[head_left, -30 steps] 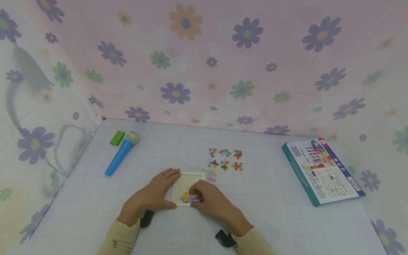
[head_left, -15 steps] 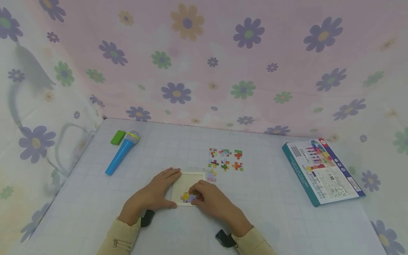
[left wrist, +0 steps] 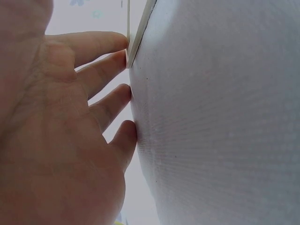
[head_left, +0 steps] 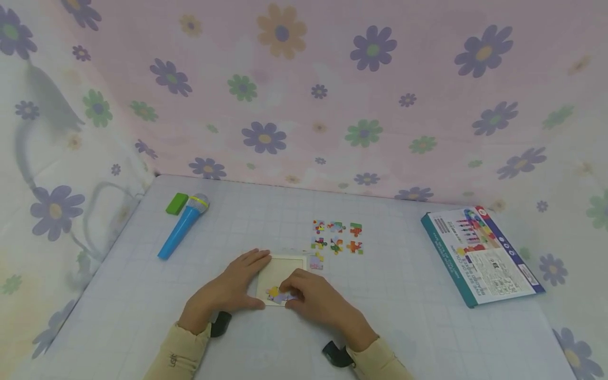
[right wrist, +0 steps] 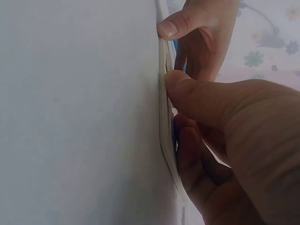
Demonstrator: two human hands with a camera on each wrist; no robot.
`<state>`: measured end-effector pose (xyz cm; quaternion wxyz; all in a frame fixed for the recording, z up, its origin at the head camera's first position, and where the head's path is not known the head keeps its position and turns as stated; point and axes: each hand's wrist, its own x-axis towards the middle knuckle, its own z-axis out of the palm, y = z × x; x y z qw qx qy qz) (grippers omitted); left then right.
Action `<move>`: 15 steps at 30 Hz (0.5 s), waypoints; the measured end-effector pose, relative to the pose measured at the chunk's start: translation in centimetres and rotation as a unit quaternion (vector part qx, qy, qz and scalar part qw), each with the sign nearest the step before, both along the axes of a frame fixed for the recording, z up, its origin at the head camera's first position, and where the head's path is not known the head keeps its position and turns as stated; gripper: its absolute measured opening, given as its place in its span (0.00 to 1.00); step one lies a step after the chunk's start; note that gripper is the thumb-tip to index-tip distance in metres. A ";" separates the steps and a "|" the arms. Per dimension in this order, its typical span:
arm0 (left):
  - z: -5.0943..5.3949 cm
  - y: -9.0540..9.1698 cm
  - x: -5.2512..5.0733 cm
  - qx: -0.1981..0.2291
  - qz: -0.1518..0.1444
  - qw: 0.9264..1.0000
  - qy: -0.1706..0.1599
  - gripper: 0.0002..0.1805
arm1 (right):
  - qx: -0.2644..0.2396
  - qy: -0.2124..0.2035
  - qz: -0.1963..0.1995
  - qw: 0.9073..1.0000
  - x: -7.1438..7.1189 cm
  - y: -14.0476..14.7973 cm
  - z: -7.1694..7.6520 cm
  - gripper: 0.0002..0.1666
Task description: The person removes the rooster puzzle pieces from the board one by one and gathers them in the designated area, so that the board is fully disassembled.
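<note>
A shallow wooden puzzle tray [head_left: 283, 269] lies flat on the table in the head view. Along its left side rests my left hand [head_left: 233, 285], fingers extended and thumb at the near left corner. In the left wrist view, fingertips [left wrist: 121, 41] touch the tray's edge. My right hand [head_left: 317, 302] reaches over the near right part of the tray, its curled fingers pinching a puzzle piece, mostly hidden by them. Yellow and purple puzzle pieces [head_left: 273, 293] show beside these fingers inside the tray. The right wrist view has the right thumb [right wrist: 180, 84] against the tray's rim.
Several loose puzzle pieces [head_left: 335, 244] lie in rows beyond the tray, and one piece [head_left: 316, 260] sits by its right edge. A blue toy microphone [head_left: 182, 227] and a green block [head_left: 177, 203] stand back left. A flat box [head_left: 480, 256] lies at the right.
The right fingers have shifted slightly left over the tray, and the yellow piece beside them has tilted a little. The left hand stays at the tray's side.
</note>
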<state>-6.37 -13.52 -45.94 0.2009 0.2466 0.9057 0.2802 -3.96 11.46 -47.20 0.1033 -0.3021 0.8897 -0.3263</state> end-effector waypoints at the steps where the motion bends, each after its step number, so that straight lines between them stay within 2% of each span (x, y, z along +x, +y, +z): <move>1: 0.0 0.0 0.0 0.001 0.001 1.000 -0.001 0.55 | 0.001 0.005 0.002 1.000 0.0 0.0 0.0 0.15; 8: 0.1 0.2 0.0 -0.009 0.003 1.000 -0.004 0.55 | 0.016 0.031 0.002 0.999 0.3 -0.3 -0.3 0.21; 15: 0.1 0.2 0.0 -0.009 0.002 1.000 -0.001 0.55 | 0.038 0.021 -0.026 0.999 0.5 -0.9 -0.3 0.24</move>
